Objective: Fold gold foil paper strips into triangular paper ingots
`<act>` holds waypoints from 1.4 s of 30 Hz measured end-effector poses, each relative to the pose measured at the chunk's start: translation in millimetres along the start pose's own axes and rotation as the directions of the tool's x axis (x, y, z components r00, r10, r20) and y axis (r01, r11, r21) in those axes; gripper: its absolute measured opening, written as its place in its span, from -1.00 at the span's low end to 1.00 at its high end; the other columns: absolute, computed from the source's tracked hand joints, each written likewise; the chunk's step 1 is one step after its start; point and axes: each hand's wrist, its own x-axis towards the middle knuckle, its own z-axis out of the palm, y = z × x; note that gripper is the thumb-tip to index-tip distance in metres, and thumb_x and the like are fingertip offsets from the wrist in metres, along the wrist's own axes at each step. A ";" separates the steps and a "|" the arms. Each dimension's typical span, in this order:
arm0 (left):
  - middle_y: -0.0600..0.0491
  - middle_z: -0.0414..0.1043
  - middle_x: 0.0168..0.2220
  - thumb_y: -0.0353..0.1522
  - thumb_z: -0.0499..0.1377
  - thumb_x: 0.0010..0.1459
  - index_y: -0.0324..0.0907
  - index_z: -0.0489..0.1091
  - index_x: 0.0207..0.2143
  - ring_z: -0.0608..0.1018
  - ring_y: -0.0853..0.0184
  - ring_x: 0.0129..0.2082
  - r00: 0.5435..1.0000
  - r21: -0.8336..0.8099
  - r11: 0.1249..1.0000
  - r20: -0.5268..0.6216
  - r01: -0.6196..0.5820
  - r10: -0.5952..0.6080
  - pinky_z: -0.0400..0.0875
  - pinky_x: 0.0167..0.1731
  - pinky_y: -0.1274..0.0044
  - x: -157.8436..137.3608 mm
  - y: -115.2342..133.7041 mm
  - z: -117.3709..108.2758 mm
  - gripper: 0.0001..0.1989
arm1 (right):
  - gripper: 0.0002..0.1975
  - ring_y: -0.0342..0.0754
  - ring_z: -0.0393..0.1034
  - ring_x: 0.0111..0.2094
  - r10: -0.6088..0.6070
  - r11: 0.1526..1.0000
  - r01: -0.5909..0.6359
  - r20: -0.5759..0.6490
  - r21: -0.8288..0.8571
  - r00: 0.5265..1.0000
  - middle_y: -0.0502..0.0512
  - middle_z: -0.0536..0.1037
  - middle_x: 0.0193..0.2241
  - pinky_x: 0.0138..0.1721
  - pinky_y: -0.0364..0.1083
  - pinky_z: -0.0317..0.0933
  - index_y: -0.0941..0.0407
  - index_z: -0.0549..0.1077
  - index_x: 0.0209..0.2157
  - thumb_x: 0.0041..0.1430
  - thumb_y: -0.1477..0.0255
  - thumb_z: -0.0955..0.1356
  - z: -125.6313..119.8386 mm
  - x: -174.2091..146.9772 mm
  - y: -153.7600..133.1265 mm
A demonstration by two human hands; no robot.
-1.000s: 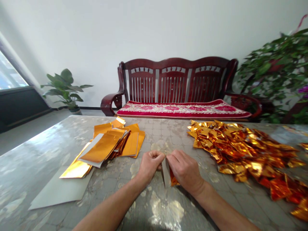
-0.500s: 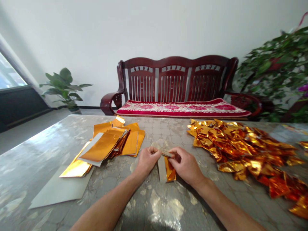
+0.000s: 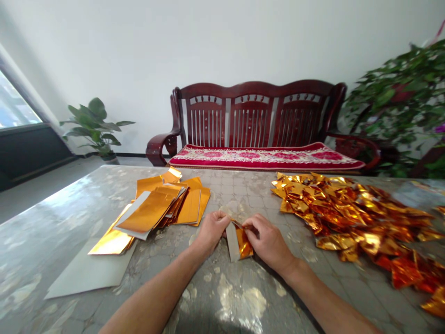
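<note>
Between my hands is a partly folded sheet of gold foil paper (image 3: 245, 245), with its pale grey backing showing as a strip along the left side. My left hand (image 3: 214, 228) pinches the upper left edge between thumb and fingers. At the upper right edge my right hand (image 3: 264, 235) is closed on the same sheet. To the left lies a loose stack of flat gold foil sheets (image 3: 148, 211), some with the grey side up. A heap of folded gold foil pieces (image 3: 351, 208) spreads over the right of the table.
The table (image 3: 156, 273) has a glossy, patterned grey cover. A grey sheet (image 3: 93, 273) lies under the stack's near end. Clear plastic (image 3: 419, 192) rests at the far right. Behind stands a wooden bench (image 3: 248, 120) with a red cushion, between potted plants (image 3: 95, 125).
My fingers have shifted on the folded sheet's upper edge. The upper fold, flat across the top before, now stands tilted near my right fingers. The stack and heap stay put.
</note>
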 end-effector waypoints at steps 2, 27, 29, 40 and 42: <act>0.19 0.31 -0.65 -0.27 0.26 -0.08 -0.17 0.27 -0.58 0.38 0.48 -0.64 0.999 -0.070 0.997 0.031 0.044 -0.042 0.33 -0.60 0.65 -1.9 2.9 1.2 -0.76 | -0.81 -0.07 0.45 -0.31 -0.051 0.998 0.051 0.004 -0.046 0.999 0.04 0.51 -0.35 -0.28 -0.13 0.31 0.06 0.45 -0.32 0.15 0.60 0.26 -1.3 -0.3 -0.4; 0.20 0.31 -0.65 -0.35 0.22 -0.01 -0.19 0.27 -0.54 0.36 0.49 -0.65 0.992 -0.161 0.982 0.093 0.098 -0.084 0.28 -0.60 0.66 -5.6 8.9 2.1 -0.83 | -0.80 -0.09 0.42 -0.30 -0.243 0.954 0.255 0.093 -0.159 0.966 0.05 0.52 -0.36 -0.26 -0.14 0.27 0.07 0.51 -0.25 0.32 0.55 0.26 -6.8 -1.1 6.2; 0.20 0.30 -0.65 -0.33 0.24 -0.03 -0.19 0.27 -0.54 0.36 0.49 -0.65 0.991 -0.170 0.981 0.107 0.095 -0.077 0.27 -0.60 0.66 -5.1 8.2 2.0 -0.81 | -0.80 -0.09 0.41 -0.30 -0.254 0.944 0.272 0.111 -0.189 0.961 0.05 0.51 -0.37 -0.27 -0.14 0.26 0.07 0.52 -0.26 0.31 0.56 0.26 -7.5 -1.2 7.0; 0.20 0.34 -0.60 -0.22 0.28 -0.09 -0.18 0.26 -0.50 0.39 0.48 -0.61 0.991 -0.151 0.988 0.128 0.044 -0.025 0.32 -0.56 0.64 -5.1 6.3 1.7 -0.72 | -0.83 -0.09 0.40 -0.30 -0.160 0.986 0.155 0.093 0.060 0.983 0.06 0.49 -0.36 -0.24 -0.13 0.26 0.09 0.49 -0.30 0.24 0.58 0.28 -6.9 0.0 5.7; 0.20 0.33 -0.60 -0.21 0.28 -0.09 -0.17 0.26 -0.50 0.39 0.48 -0.61 0.992 -0.146 0.989 0.129 0.027 -0.008 0.31 -0.56 0.64 -4.6 4.7 2.0 -0.72 | -0.84 -0.09 0.40 -0.31 -0.116 0.990 0.108 0.091 0.089 0.989 0.04 0.49 -0.37 -0.24 -0.12 0.26 0.09 0.48 -0.32 0.23 0.57 0.29 -6.1 0.8 5.8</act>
